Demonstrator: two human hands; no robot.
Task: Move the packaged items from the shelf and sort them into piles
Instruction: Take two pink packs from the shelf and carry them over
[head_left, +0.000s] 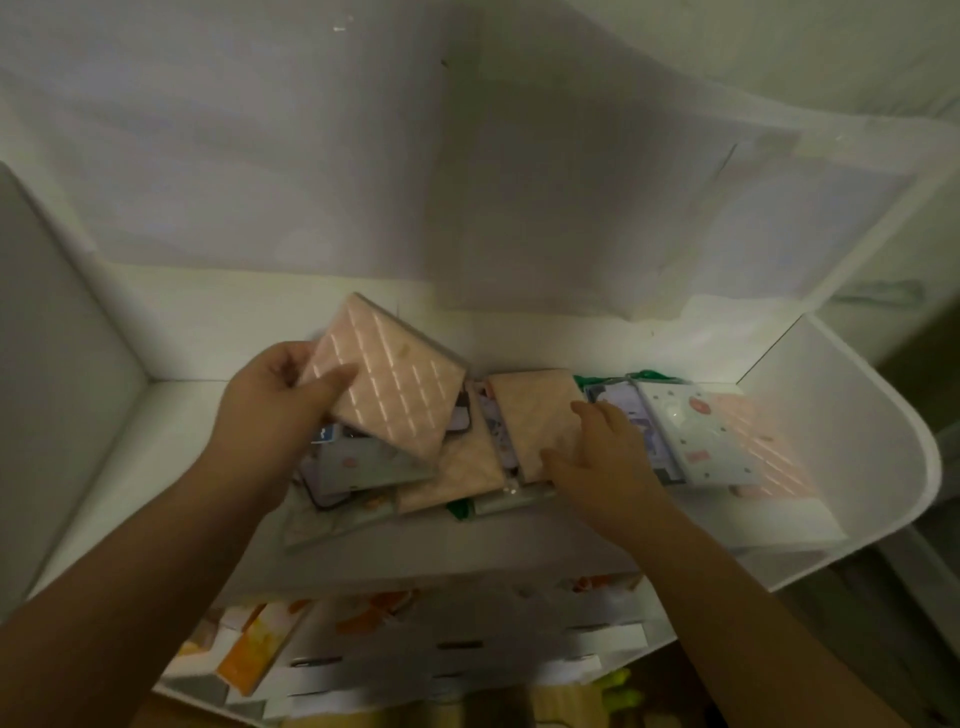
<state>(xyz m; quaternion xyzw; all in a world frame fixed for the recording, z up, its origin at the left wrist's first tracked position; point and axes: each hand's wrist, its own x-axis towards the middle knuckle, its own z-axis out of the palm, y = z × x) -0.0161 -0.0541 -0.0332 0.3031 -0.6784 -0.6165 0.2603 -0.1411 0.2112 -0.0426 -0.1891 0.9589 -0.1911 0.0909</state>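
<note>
Under the left hand (270, 405), pink packet (387, 382); lower packages (363, 467) half-hidden.

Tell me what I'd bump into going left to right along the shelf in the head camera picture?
Left hand → the pink quilted pack it holds tilted up → a second pink pack lying in the pile → right hand resting on that pack → white dotted pack → shelf's right wall.

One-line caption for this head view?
Left hand lifts a pink package off the white shelf while right hand reaches for another pink package.
</note>
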